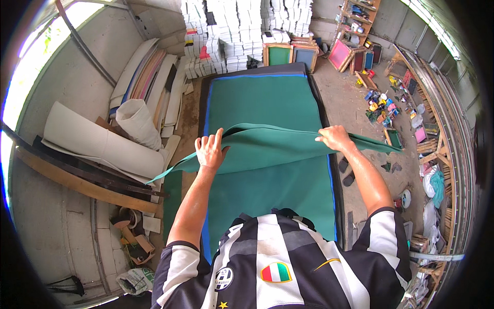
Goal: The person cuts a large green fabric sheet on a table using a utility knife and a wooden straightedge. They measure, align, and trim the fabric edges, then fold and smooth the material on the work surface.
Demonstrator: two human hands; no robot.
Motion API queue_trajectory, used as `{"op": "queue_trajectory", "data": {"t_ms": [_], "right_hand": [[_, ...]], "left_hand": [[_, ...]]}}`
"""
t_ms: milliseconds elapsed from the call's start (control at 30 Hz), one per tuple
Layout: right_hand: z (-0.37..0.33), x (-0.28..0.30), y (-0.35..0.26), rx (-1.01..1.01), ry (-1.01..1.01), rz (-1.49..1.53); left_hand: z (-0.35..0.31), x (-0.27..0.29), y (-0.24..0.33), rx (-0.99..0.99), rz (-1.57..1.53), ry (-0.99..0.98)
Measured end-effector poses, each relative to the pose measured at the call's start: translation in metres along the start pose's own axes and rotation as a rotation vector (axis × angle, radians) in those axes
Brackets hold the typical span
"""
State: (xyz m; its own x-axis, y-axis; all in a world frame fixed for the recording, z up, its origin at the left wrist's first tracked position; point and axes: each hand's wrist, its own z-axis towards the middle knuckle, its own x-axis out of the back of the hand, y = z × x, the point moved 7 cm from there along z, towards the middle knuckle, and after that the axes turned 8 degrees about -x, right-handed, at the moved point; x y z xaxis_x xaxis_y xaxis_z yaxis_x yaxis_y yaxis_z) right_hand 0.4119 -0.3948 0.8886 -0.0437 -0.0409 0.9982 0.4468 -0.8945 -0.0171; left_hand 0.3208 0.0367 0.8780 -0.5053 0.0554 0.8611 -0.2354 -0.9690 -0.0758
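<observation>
A long green sheet (272, 147), perhaps foam or rubber, hangs folded across the middle in front of me. My left hand (210, 150) is closed on its upper edge, fingers pointing away from me. The same edge is pinched by my right hand (333, 138) farther to the right. Between my hands the two layers part a little, and the ends taper outward past both arms. Below it lies a flat green sheet (260, 98) on a stack, with a blue layer (208, 110) and a dark layer (322, 103) showing at its sides.
White rolled sheets (92, 131) and upright panels (149, 77) lean along the left wall. Tall white stacks (234, 31) and framed screens (279, 54) stand at the back. Paint containers (381, 105) crowd the floor on the right, near a wooden rack (446, 154). Dark slippers (348, 177) lie beside the stack.
</observation>
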Motion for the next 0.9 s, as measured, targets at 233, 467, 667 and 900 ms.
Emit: {"op": "queue_trajectory", "data": {"t_ms": [233, 467, 667, 900], "right_hand": [[-0.031, -0.014, -0.008, 0.046, 0.018, 0.153], [-0.030, -0.039, -0.006, -0.039, -0.095, 0.131], [-0.026, -0.029, -0.016, -0.035, 0.072, 0.171], [-0.024, -0.024, -0.057, 0.222, 0.587, 0.083]], "left_hand": [[0.024, -0.007, 0.048, -0.126, -0.014, -0.004], [0.005, -0.064, 0.062, -0.313, -0.194, -0.220], [-0.001, -0.060, 0.058, -0.291, -0.548, -0.434], [-0.008, -0.074, 0.043, -0.029, -0.699, -0.587]]}}
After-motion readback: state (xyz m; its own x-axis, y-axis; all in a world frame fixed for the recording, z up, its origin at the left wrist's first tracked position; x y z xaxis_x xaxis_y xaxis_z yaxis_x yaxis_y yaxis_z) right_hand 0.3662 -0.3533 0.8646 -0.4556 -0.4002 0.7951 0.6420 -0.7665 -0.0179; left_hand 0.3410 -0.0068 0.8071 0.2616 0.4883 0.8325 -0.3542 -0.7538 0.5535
